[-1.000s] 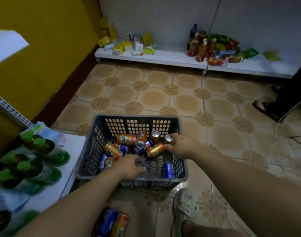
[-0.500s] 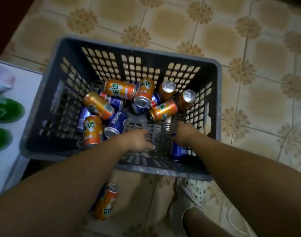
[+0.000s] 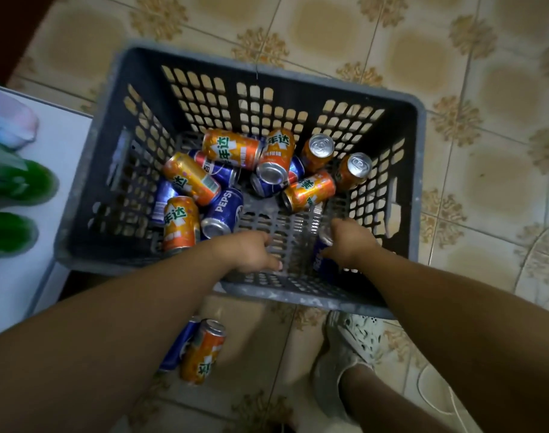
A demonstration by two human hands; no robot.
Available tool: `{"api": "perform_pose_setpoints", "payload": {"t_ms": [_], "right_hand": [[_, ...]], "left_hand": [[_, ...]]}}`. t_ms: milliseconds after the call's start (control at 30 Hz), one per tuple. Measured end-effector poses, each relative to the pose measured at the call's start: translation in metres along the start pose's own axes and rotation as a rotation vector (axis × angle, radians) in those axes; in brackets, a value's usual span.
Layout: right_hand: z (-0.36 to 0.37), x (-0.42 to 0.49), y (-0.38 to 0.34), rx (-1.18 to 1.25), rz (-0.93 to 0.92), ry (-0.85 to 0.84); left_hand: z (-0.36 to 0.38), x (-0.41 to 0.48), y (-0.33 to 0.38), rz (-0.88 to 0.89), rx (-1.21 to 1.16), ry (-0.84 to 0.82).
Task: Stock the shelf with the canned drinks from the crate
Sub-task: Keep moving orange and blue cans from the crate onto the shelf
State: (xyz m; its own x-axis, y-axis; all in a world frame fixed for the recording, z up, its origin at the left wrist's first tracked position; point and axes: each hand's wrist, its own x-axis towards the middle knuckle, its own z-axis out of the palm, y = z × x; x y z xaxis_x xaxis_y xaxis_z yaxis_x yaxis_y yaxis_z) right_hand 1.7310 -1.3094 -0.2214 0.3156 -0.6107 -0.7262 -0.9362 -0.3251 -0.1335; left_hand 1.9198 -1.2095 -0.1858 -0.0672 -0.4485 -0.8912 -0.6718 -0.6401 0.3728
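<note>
A dark grey slotted crate (image 3: 420,182) stands on the tiled floor. Several orange cans (image 3: 192,178) and blue Pepsi cans (image 3: 224,210) lie jumbled in its far half, and two orange cans (image 3: 354,168) stand upright at the right. My right hand (image 3: 349,242) reaches over the near wall and grips the top of a blue can (image 3: 323,265) standing in the near right corner. Beside it, my left hand (image 3: 251,251) hangs inside the crate with loosely bent fingers and holds nothing that I can see.
A blue can (image 3: 176,348) and an orange can (image 3: 204,354) lie on the floor below my left forearm. The white shelf (image 3: 64,151) at the left carries green bottles (image 3: 26,182). A foot in a white shoe (image 3: 351,348) stands close to the crate.
My head has tipped down and closer to the crate. My right hand left the cans at the far right and came back to the blue can. My left hand moved off the rim into the crate.
</note>
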Motion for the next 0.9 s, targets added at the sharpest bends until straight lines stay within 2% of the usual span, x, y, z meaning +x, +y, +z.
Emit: {"api": "perform_pose_setpoints", "payload": {"t_ms": [67,167,267,333,367,400,433,567,633,800,900], "right_hand": [[-0.012,-0.02,-0.007,0.166,0.01,0.092],[-0.047,-0.06,-0.03,0.598,-0.018,0.243],[-0.086,-0.107,-0.061,0.968,-0.127,0.288],[-0.099,-0.126,-0.072,1.096,-0.16,0.252],[-0.115,-0.163,-0.089,1.124,-0.23,0.303],[-0.128,-0.195,-0.105,1.087,-0.29,0.335],[-0.125,-0.2,-0.109,1.054,-0.294,0.337],[-0.135,-0.267,-0.143,0.828,-0.474,0.466],[-0.143,-0.304,-0.159,0.762,-0.58,0.492],[-0.155,-0.387,-0.204,0.578,-0.832,0.625],[-0.159,-0.433,-0.238,0.497,-0.96,0.592]], "left_hand": [[-0.002,-0.021,0.004,-0.002,-0.02,0.028],[-0.008,-0.059,0.012,0.007,-0.154,0.087],[-0.021,-0.11,0.025,-0.011,-0.642,0.156],[-0.029,-0.129,0.036,0.027,-1.028,0.13],[-0.035,-0.168,0.037,0.11,-1.172,0.198],[-0.044,-0.206,0.042,0.192,-1.242,0.286],[-0.046,-0.211,0.048,0.247,-1.344,0.301],[-0.054,-0.283,0.054,0.391,-1.402,0.574],[-0.053,-0.329,0.049,0.476,-1.377,0.664],[-0.03,-0.443,0.024,0.579,-1.307,0.761],[-0.016,-0.508,0.0,0.612,-1.187,0.935]]}}
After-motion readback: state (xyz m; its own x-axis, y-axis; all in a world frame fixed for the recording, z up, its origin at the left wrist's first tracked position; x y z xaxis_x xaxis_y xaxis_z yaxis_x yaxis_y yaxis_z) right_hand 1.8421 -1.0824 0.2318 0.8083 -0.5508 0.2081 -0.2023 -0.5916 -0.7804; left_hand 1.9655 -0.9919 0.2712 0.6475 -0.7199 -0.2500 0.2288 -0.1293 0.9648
